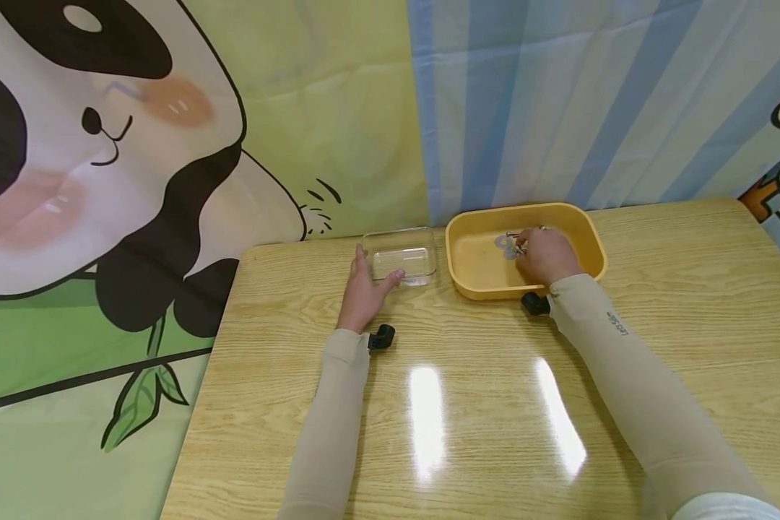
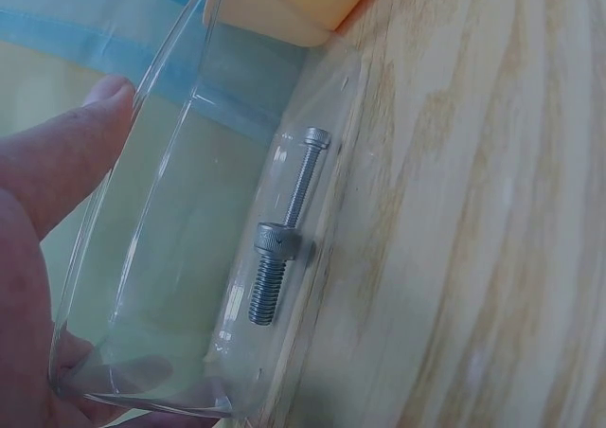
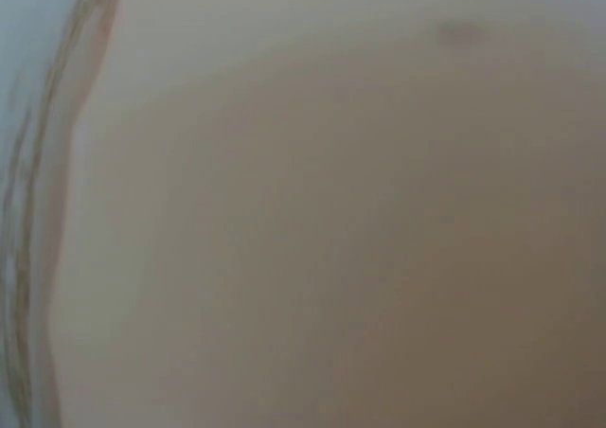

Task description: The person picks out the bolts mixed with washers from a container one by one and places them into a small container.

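Observation:
My left hand (image 1: 364, 289) spans the near left corner of a clear plastic box (image 1: 399, 232), thumb on its near rim and fingers straight along its left side. Inside the box lie two silver socket-head bolts, a thicker bolt (image 2: 268, 276) beside a longer, thinner bolt (image 2: 305, 177). My right hand (image 1: 547, 256) reaches down into a yellow bin (image 1: 471, 260) with curled fingers, and a small silver bolt (image 1: 519, 250) shows between the fingertips. Close beside these lie flat grey washers (image 1: 503, 242) and another bolt (image 1: 512, 234). The right wrist view is blurred and filled by skin.
The box and bin stand side by side on a wooden table (image 1: 468, 397), near its back edge. Behind them hangs a printed curtain (image 1: 338, 108) with a panda and blue stripes. Small black wrist cameras sit on both wrists, the right camera (image 1: 536, 303) close to the bin's front wall.

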Demonstrator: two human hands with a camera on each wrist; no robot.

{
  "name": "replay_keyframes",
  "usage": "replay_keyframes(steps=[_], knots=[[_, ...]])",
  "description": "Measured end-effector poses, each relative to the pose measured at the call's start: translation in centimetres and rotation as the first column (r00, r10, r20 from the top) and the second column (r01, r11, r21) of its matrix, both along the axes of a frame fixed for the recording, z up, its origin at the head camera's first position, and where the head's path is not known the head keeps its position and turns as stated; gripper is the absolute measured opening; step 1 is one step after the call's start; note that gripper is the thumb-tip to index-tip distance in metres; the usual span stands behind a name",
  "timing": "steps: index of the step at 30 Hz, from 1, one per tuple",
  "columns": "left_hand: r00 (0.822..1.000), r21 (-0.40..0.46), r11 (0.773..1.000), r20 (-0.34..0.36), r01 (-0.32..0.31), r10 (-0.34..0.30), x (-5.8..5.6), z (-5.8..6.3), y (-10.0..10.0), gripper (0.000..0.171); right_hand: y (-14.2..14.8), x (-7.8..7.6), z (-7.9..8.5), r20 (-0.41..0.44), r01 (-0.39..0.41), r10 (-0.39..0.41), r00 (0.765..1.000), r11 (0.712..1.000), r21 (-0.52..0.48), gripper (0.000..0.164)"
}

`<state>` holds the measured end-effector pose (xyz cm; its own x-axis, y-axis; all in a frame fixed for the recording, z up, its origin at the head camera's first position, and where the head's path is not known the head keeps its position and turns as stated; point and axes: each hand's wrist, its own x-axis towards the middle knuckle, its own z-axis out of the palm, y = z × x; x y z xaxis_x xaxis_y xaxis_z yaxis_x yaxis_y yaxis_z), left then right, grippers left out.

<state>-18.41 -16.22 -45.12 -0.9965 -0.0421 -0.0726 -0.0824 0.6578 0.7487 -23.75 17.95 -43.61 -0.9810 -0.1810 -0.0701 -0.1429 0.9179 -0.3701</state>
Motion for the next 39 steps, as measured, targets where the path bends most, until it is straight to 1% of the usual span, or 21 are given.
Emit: replay_keyframes(steps=[11,15,18,28,35,39], knots=[[1.000,0.002,1.000,-0.001,0.004,-0.004,0.1,0.1,0.0,0.114,-0.1,0.4,0.3,-0.035,-0.001,-0.001,0.999,0.998,-0.060,0.029],[1.000,0.002,1.000,-0.003,0.006,-0.005,0.1,0.1,0.0,0.114,0.0,0.5,0.3,-0.065,-0.013,0.007,0.998,0.996,-0.086,0.020],[1.000,0.004,1.000,-0.006,0.004,-0.004,0.1,0.1,0.0,0.114,0.0,0.5,0.2,-0.080,-0.023,0.015,0.997,0.995,-0.094,0.017],[1.000,0.006,1.000,-0.008,0.009,-0.009,0.0,0.0,-0.1,0.115,-0.2,0.7,0.6,-0.114,-0.029,0.016,0.993,0.993,-0.111,0.019],[1.000,0.003,1.000,-0.008,0.008,-0.008,0.0,0.1,-0.1,0.115,-0.8,1.1,1.5,-0.107,-0.011,-0.005,0.994,0.990,-0.143,0.021],[1.000,0.007,1.000,-0.006,0.008,-0.008,0.1,0.2,0.0,0.115,-1.2,1.4,1.9,-0.122,-0.021,0.003,0.992,0.989,-0.146,0.021]])
